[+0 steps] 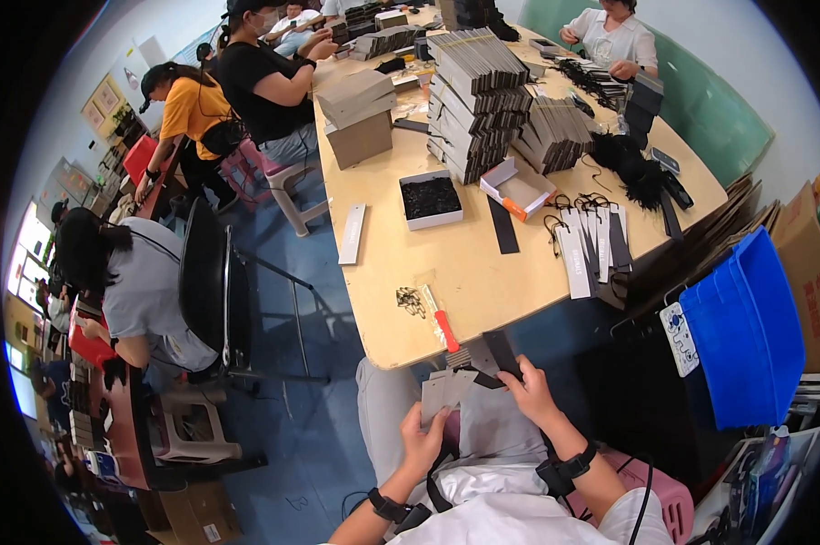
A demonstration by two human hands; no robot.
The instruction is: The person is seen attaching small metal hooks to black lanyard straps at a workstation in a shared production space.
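Over my lap, just off the table's near edge, my left hand (423,440) grips a few light grey card tags (445,389) fanned slightly apart. To its right, my right hand (531,392) has its fingers closed on a dark tag (500,352). A short black strip between the hands touches the grey tags; whether it belongs to the dark tag I cannot tell. On the table edge beyond lies a tool with a red handle (445,331). A small heap of thin black pieces (410,302) lies beside it.
On the table (382,272) are a box of black cords (432,200), an orange-and-white box (519,188), corded tags (588,245) and tall tag stacks (476,100). A blue bin (746,327) stands to the right. Other people sit around the table and to the left.
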